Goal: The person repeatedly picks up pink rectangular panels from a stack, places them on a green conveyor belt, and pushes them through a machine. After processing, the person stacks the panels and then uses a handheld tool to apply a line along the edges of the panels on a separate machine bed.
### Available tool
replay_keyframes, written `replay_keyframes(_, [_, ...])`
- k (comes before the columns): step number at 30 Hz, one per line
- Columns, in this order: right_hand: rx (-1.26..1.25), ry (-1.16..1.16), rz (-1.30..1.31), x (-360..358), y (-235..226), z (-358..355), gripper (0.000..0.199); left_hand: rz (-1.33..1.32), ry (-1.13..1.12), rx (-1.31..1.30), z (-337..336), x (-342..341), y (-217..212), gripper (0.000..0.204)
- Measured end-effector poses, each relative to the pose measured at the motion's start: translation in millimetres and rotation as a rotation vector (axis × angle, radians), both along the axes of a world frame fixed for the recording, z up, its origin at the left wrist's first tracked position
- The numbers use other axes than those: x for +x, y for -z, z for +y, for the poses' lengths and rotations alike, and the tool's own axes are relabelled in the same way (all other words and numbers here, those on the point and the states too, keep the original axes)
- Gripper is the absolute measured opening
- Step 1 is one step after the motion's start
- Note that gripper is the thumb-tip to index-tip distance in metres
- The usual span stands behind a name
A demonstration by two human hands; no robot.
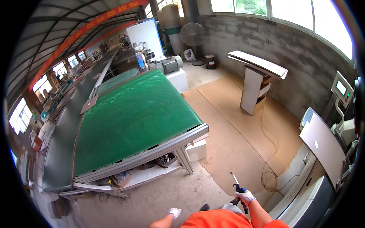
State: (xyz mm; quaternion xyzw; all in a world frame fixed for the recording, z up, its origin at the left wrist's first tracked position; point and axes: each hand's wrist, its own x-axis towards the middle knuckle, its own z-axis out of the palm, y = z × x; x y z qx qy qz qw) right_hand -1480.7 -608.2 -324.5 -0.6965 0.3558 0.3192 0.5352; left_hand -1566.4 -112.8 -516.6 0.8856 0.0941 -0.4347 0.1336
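Note:
My right hand, in a white glove, is closed round the grip of an air blow gun, dark with blue parts. Its slim pale nozzle points up and forward, over the edge of the brown floor sheeting. My left hand, also gloved in white, hangs low over the bare concrete, loosely open with nothing seen in it. A thin yellowish hose lies looped on the floor to the right of the gun; whether it joins the gun cannot be made out.
A green conveyor belt table fills the left, with a small flat panel on its far edge. White boards lie atop a cabinet-like stand. At right are a large tilted panel and a control screen. A fan stands behind.

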Motion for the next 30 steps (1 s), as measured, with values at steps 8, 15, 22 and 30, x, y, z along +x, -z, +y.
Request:
replay_keyframes(8, [-0.059,0.709,-0.457,17,38,-110,0.023,0.084,0.294,-0.065,-68,-19,32,0.057])
replay_keyframes(15, [-0.431,0.982,-0.624,13,2,-255,0.025,0.065,0.594,0.067,-131,70,37,0.041])
replay_keyframes(22, [-0.35,1.573,-0.591,-114,-8,-416,0.028,-0.256,1.116,0.068,-311,232,44,0.031])
replay_keyframes(30, [-0.522,2.095,-0.408,-244,-5,-476,0.031,-0.137,0.826,-0.528,-601,337,10,0.014])
